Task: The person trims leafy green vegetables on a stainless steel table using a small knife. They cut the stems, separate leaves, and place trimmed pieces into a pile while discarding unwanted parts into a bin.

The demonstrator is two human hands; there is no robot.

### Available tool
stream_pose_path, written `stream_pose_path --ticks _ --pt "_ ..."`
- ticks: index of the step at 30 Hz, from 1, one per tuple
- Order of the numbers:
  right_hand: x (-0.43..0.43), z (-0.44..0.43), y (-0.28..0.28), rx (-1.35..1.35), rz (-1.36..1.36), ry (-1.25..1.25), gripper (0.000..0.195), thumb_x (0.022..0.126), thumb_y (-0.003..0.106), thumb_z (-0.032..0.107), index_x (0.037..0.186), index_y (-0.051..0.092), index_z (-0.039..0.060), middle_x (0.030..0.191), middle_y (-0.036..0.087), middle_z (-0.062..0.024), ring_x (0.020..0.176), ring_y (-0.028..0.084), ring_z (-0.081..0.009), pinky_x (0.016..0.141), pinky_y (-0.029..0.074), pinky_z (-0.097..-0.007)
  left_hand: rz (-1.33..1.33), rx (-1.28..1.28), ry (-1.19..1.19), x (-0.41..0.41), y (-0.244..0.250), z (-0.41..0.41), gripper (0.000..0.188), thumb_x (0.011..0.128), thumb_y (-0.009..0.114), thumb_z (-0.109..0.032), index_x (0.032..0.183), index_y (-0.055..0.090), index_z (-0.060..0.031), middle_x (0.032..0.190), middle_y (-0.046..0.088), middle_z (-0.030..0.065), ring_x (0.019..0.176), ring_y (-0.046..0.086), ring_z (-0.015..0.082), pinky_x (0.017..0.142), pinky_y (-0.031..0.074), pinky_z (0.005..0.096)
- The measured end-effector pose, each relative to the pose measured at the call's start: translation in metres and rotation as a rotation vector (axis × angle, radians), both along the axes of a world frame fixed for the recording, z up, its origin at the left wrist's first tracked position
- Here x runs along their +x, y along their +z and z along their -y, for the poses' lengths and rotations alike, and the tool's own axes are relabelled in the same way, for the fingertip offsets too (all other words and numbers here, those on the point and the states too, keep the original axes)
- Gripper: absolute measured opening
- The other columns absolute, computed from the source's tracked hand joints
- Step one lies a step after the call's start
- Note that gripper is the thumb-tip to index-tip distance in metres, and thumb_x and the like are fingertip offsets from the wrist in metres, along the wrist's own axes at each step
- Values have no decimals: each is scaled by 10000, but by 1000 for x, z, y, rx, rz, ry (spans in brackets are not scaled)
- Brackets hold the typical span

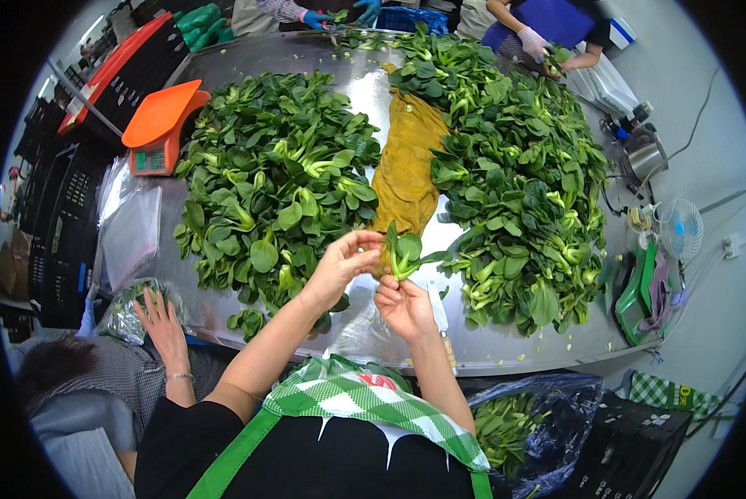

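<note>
A small head of bok choy [404, 252] is upright over the steel table, its pale base pinched by my right hand [404, 305]. My left hand [351, 259] is raised beside its leaves, thumb and fingers curled towards them; whether they grip a leaf is unclear. To the right of my right hand lies a knife [437, 305] with a wooden handle, partly hidden by the wrist. A large pile of bok choy [273, 181] spreads on the left, and another pile [522, 181] on the right. Between them lies a mustard-coloured cloth [407, 162].
An orange scale [164, 118] and clear plastic bags [133, 231] are at left. Beside me a person's hand [159, 318] presses a bag of greens [129, 312]. Co-workers' gloved hands [533, 43] work across the steel table [360, 330]. A lined crate of greens [510, 430] stands below right.
</note>
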State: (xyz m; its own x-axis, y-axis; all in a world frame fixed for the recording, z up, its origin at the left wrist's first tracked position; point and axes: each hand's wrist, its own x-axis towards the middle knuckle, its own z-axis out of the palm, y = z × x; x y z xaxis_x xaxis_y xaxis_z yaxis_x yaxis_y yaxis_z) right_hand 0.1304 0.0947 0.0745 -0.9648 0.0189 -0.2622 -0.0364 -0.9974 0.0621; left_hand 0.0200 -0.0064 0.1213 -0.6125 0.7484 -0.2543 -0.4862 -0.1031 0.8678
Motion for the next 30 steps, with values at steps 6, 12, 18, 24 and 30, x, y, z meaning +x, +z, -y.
stream_pose_path --ticks 6,12,18,24,30 --pt "-10 5 -2 1 -9 17 153 840 357 95 920 442 -4 639 389 -10 501 333 -80 499 296 -205 -31 -48 -76 1 -13 8 314 817 547 -182 1062 481 2 953 532 56 892 510 116 789 409 264" --pt "-10 7 11 218 -23 150 99 857 384 94 871 464 37 578 414 15 432 339 -59 456 286 -189 -82 -178 -253 4 -15 7 263 807 572 -199 967 553 8 871 568 16 786 498 61 746 390 206" --pt "-11 9 6 427 220 110 128 880 420 153 925 475 46 655 459 11 503 388 -64 487 320 -190 -304 -137 -40 3 -7 2 227 795 583 -131 944 553 37 851 553 -3 721 505 53 672 417 195" --pt "3 12 -7 505 285 28 167 865 459 131 997 480 30 724 506 -28 600 478 -103 557 407 -209 -1237 -254 372 -11 25 -3 328 637 630 41 955 569 -18 850 526 101 672 566 220 586 469 277" --pt "12 10 -21 474 322 38 156 862 459 123 986 483 32 721 499 -24 604 473 -107 557 407 -215 -1478 -209 610 -15 31 6 301 611 629 59 899 589 -21 837 531 100 675 563 225 581 470 286"
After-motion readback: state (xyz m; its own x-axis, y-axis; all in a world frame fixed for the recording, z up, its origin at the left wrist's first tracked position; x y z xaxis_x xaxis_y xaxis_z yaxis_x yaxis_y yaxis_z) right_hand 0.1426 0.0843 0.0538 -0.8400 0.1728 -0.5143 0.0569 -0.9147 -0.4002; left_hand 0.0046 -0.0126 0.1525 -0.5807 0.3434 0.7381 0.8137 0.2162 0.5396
